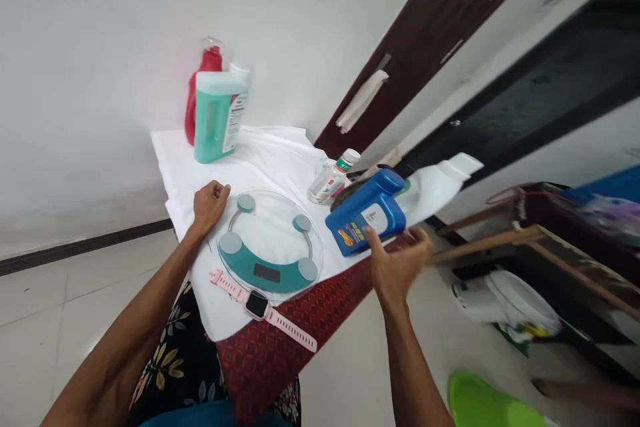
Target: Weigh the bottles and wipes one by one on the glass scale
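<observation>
My left hand (211, 205) is curled into a loose fist on the white cloth, beside the upper left rim of a round glass bathroom scale (273, 270); nothing shows in its fingers. Thumb and fingers spread, my right hand (397, 270) is at the near side of a blue bottle (363, 213). Its thumb overlaps the bottle's lower edge; whether it touches, I cannot tell. Behind the blue bottle leans a white bottle (433, 193). A pink-strapped smartwatch (257, 305) lies along the scale's near edge. Left of the blue bottle stands a small clear bottle (330, 183) with a white cap.
At the table's far end stand a green jug (213, 123) and a red bottle (200, 80) against the wall. White cloth (273, 147) covers most of the table, with dark red patterned cloth (270, 353) nearer me. A bucket (520, 303) and a green plastic object (493, 403) are at right.
</observation>
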`<action>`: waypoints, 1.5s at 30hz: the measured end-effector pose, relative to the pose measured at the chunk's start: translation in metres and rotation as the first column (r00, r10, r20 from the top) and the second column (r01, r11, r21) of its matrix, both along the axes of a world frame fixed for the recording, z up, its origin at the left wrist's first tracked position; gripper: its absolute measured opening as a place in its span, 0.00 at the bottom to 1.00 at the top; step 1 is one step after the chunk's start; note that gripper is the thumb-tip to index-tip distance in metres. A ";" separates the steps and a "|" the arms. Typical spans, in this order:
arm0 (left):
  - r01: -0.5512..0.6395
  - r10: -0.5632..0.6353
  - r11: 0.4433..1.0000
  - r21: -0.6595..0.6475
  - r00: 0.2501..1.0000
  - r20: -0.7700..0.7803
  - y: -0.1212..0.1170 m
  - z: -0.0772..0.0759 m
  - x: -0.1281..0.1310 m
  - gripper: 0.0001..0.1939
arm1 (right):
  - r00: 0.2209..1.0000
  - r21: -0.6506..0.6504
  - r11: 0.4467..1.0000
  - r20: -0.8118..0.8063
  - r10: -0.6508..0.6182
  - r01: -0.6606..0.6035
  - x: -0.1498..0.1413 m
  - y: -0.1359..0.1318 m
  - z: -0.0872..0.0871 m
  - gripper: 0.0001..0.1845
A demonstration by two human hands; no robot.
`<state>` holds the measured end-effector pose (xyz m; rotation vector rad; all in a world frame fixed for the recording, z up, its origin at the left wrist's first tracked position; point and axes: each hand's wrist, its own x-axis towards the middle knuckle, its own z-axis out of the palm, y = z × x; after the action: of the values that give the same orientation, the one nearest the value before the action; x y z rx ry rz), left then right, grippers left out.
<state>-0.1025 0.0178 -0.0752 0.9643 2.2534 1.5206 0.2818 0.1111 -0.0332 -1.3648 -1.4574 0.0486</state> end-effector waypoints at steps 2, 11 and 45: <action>-0.019 0.018 0.999 0.034 1.000 0.008 -0.002 0.001 -0.002 0.14 | 0.994 0.102 0.994 0.102 -0.035 0.025 -0.005 -0.031 -0.018 0.39; -0.196 0.250 0.909 0.368 0.963 -0.105 0.051 0.053 -0.043 0.29 | 0.974 -0.412 0.885 -0.032 0.224 -0.217 -0.013 -0.096 -0.066 0.34; -0.107 -0.136 0.746 0.657 0.942 0.308 -0.032 0.136 0.072 0.22 | 0.953 -0.422 0.855 -0.154 0.261 -0.302 -0.022 -0.089 -0.057 0.34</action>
<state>-0.0301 -0.0146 0.0606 0.7734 1.4511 2.3511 0.2595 0.0225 -0.0900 -1.4680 -1.6191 0.6628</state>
